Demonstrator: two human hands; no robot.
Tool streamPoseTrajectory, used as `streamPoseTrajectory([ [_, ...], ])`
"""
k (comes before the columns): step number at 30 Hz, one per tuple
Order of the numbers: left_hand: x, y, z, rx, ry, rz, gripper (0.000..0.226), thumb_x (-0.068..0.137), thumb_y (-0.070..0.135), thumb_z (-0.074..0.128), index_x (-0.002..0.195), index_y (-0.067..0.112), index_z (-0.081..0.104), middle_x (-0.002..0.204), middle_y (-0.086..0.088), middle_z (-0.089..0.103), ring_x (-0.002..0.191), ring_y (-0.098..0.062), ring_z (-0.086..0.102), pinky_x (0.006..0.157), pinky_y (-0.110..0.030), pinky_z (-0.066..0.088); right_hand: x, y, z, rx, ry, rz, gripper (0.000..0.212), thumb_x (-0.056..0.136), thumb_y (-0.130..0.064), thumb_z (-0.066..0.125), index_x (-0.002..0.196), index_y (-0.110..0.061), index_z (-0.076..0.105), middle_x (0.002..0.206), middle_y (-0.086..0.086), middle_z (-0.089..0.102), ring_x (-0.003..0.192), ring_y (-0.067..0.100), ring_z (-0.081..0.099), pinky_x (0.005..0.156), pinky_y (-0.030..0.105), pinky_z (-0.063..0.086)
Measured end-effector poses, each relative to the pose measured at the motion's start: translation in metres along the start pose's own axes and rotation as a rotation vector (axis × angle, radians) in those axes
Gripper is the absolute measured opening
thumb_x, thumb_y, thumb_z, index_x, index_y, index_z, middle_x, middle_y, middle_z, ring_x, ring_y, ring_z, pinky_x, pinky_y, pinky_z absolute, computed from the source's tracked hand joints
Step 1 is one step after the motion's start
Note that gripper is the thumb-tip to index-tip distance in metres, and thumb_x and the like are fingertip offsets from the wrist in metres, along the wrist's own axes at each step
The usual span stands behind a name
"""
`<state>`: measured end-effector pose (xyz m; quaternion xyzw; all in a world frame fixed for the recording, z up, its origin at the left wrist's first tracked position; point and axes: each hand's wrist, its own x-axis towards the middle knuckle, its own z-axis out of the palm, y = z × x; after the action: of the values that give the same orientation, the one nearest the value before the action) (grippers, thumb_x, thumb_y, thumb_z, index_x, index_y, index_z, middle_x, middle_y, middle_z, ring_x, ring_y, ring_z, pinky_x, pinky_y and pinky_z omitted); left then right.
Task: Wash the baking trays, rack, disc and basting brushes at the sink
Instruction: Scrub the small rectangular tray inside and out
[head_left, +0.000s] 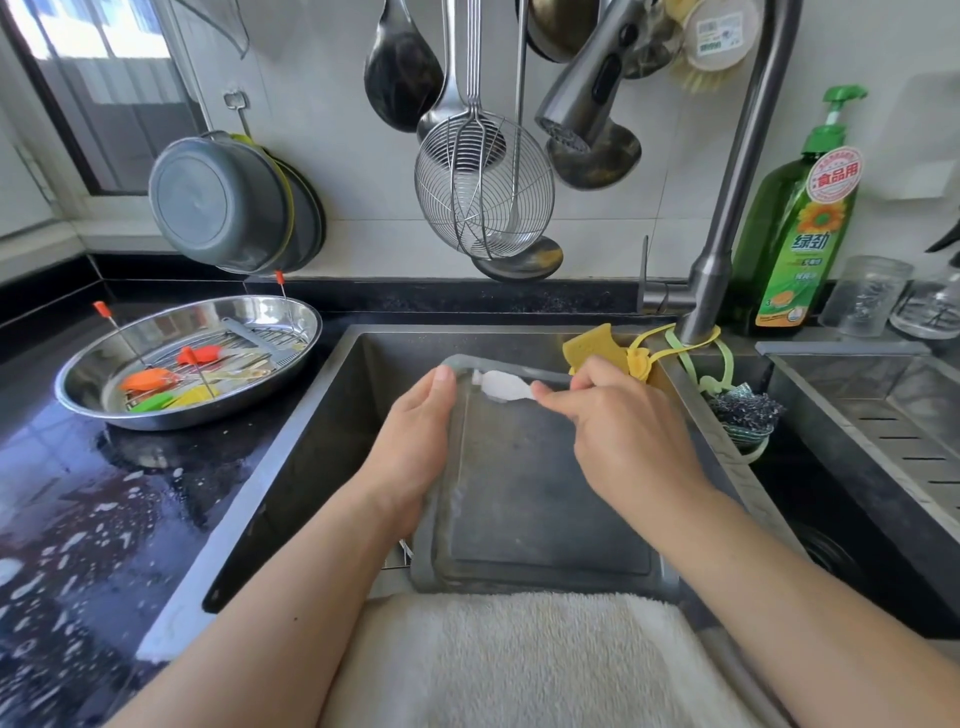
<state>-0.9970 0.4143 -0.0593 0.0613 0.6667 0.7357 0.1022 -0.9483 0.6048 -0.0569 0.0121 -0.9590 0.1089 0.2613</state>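
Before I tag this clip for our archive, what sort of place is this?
Most likely a home kitchen, at the sink: a pull-down faucet, ladles and a wire skimmer hanging on the tiled wall, and a green dish soap bottle.

We count one dark baking tray (540, 488) in the sink and one round steel pan (93, 384). We see two hands, left (415, 441) and right (623, 431), plus one green soap bottle (795, 234).

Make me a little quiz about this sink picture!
1. True or false: the left hand holds the baking tray by its edge.
2. What does the right hand scrub with? A) yellow sponge B) white brush C) steel scourer
3. Where do the coloured basting brushes lie?

Key: 1 true. 2 B, the white brush at the tray's far rim. 3 In the round steel pan on the counter, left of the sink.
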Motion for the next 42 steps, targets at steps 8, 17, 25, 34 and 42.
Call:
streamPoseTrajectory([
  [8,0.002,0.007,-0.006,-0.112,0.097,0.032,0.042,0.113,0.041,0.036,0.110,0.025,0.075,0.109,-0.006,0.079,0.106,-0.025,0.075,0.098,-0.049,0.058,0.003,0.031,-0.006,-0.071,-0.151,0.250,0.055,0.101,-0.006,0.051,0.142,-0.043,0.055,0.097,-0.005,0.044,0.086,0.023,0.051,0.065,0.035,0.037],
  [17,0.001,-0.002,0.004,-0.172,0.057,-0.018,0.042,0.113,0.041,0.034,0.116,0.019,0.070,0.117,-0.017,0.074,0.113,-0.035,0.071,0.105,-0.056,0.053,-0.012,-0.036,0.012,0.425,-0.342,-0.057,0.045,0.104,-0.021,0.052,0.147,-0.036,0.051,0.093,-0.005,0.047,0.082,0.011,0.049,0.075,0.029,0.045],
  [25,0.007,0.000,-0.001,-0.215,0.160,0.029,0.041,0.113,0.041,0.034,0.118,0.024,0.071,0.117,-0.010,0.076,0.116,-0.031,0.070,0.104,-0.055,0.053,-0.021,-0.031,0.003,0.363,-0.517,-0.090,0.048,0.104,-0.020,0.050,0.146,-0.043,0.049,0.095,-0.003,0.049,0.080,0.015,0.054,0.078,0.035,0.049],
  [34,0.005,0.000,-0.002,-0.140,0.130,0.053,0.041,0.114,0.039,0.034,0.117,0.021,0.070,0.115,-0.011,0.076,0.112,-0.028,0.072,0.105,-0.056,0.053,-0.017,-0.033,-0.001,0.278,-0.572,-0.099,0.049,0.106,-0.023,0.048,0.149,-0.046,0.044,0.101,-0.008,0.045,0.090,0.012,0.051,0.086,0.032,0.048],
  [42,0.006,-0.002,-0.001,-0.098,0.153,0.104,0.026,0.111,0.028,0.047,0.110,0.018,0.071,0.113,-0.012,0.076,0.110,-0.034,0.072,0.100,-0.059,0.055,-0.013,-0.021,-0.003,0.354,-0.133,0.083,0.049,0.104,-0.018,0.050,0.147,-0.042,0.049,0.085,-0.005,0.045,0.073,0.012,0.050,0.065,0.031,0.045],
])
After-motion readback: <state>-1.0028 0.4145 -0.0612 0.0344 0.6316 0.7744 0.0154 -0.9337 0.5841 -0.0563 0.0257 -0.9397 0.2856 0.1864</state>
